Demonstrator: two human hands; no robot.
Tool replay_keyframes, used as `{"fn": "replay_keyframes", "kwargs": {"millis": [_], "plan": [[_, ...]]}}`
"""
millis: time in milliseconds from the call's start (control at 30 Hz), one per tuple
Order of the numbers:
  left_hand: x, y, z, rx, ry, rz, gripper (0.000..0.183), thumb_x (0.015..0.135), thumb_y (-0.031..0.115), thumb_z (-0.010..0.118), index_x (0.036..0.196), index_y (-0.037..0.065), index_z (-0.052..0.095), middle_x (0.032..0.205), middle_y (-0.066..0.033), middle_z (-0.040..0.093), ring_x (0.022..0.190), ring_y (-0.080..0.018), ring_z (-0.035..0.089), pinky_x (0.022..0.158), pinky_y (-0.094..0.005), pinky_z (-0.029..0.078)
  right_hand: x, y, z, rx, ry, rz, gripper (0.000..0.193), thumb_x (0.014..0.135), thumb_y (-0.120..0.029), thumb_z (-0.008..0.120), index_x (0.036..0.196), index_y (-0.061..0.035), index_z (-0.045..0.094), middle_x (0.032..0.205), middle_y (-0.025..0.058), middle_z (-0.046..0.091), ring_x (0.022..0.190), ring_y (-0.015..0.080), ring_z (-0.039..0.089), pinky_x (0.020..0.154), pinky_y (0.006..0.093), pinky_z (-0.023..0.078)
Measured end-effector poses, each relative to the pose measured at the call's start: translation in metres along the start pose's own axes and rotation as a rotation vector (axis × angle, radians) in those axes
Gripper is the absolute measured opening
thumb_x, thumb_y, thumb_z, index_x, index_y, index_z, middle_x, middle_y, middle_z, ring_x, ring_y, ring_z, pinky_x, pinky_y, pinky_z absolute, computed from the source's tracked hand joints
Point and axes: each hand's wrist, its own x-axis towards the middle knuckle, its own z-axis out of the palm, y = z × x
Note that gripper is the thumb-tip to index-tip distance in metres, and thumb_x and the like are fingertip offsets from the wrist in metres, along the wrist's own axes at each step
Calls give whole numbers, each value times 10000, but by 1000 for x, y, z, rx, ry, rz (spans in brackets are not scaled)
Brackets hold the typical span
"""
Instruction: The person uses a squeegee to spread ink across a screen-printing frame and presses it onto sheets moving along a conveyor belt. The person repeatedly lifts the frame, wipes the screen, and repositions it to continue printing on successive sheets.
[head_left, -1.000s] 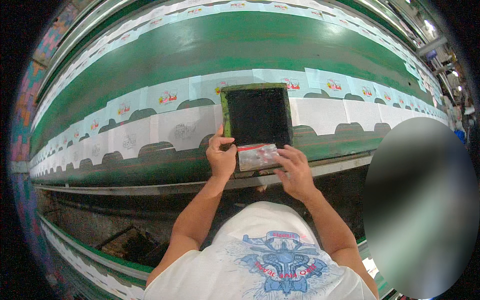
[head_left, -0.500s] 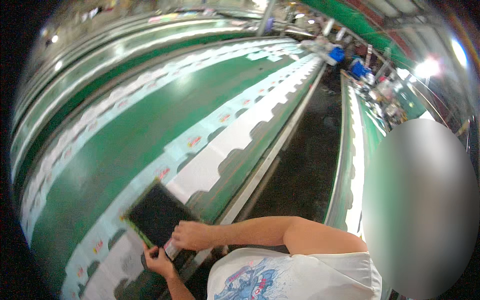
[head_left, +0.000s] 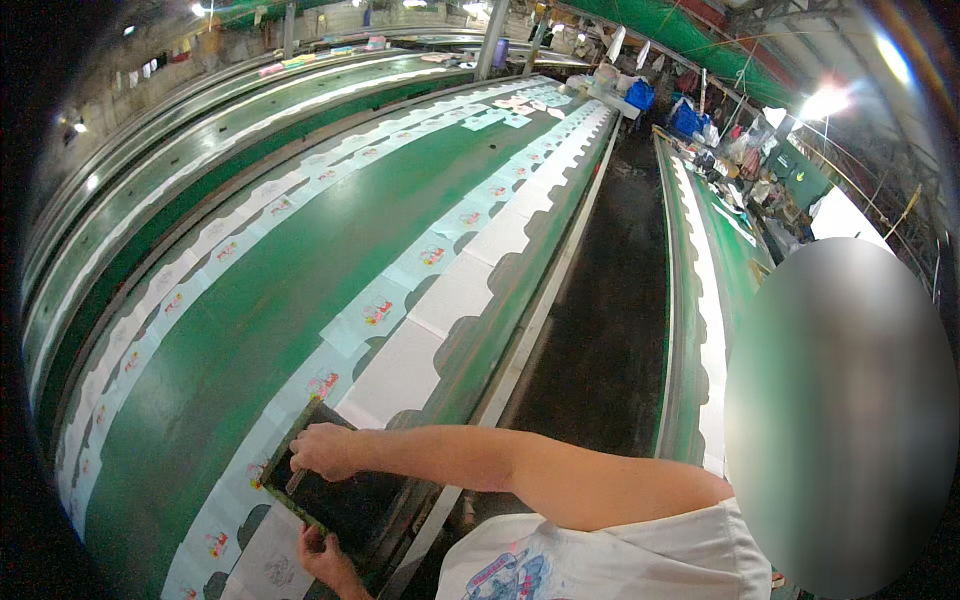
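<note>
A dark printing screen in a green frame [head_left: 345, 500] lies on the white fabric pieces [head_left: 400, 375] at the near edge of the long green table [head_left: 290, 300]. My right hand [head_left: 325, 450] reaches across it, fingers closed around a pale squeegee bar [head_left: 294, 481] lying on the mesh. At the frame's lower corner, my left hand [head_left: 322, 558] grips the frame's edge, partly cut off by the bottom of the picture. Small colourful prints mark the fabric pieces farther along the row.
Rows of white pieces run the whole length of the table. A dark aisle [head_left: 610, 300] separates it from another green table [head_left: 715, 260] on the right. Blue bags and clutter [head_left: 690, 115] stand at the far end under bright lamps.
The view has swung to the right, along the table's length. The screen has shifted from the middle to the lower left of the picture. Both hands remain on it.
</note>
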Motion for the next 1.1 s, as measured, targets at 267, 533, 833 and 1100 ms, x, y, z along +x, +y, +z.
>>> {"fn": "replay_keyframes", "kwargs": {"millis": [267, 533, 833, 1100], "plan": [[12, 4, -10, 280, -99, 4, 385, 803, -192, 748, 1149, -26, 714, 1234, -152, 715, 1101, -289, 695, 992, -430, 568, -87, -54, 20, -175, 4, -68, 241, 944, -227, 691, 1162, -145, 751, 1071, 101, 690, 1069, 305, 654, 915, 469, 505], [32, -42, -7, 215, 6, 101, 368, 812, -190, 763, 1136, -23, 713, 1138, -117, 714, 1030, -258, 685, 916, -391, 579, -138, -82, 31, -50, 26, -82, 340, 909, -198, 752, 1241, -126, 728, 1210, 131, 689, 1181, 328, 634, 1029, 483, 497], [28, -19, -10, 220, -77, 20, 364, 835, -148, 792, 1160, -5, 710, 1096, -95, 706, 934, -222, 664, 846, -386, 579, -149, -96, 25, -91, -65, -41, 547, 796, -187, 842, 1310, -110, 669, 1283, 138, 657, 1295, 329, 607, 1092, 475, 472], [39, -51, -9, 89, -93, -33, 354, 878, -115, 795, 1206, -17, 705, 1161, -127, 733, 1020, -244, 704, 897, -388, 591, -155, -106, 30, -159, 44, -43, 572, 769, -191, 840, 1306, -93, 666, 1217, 117, 647, 1215, 303, 617, 1043, 468, 478]]}}
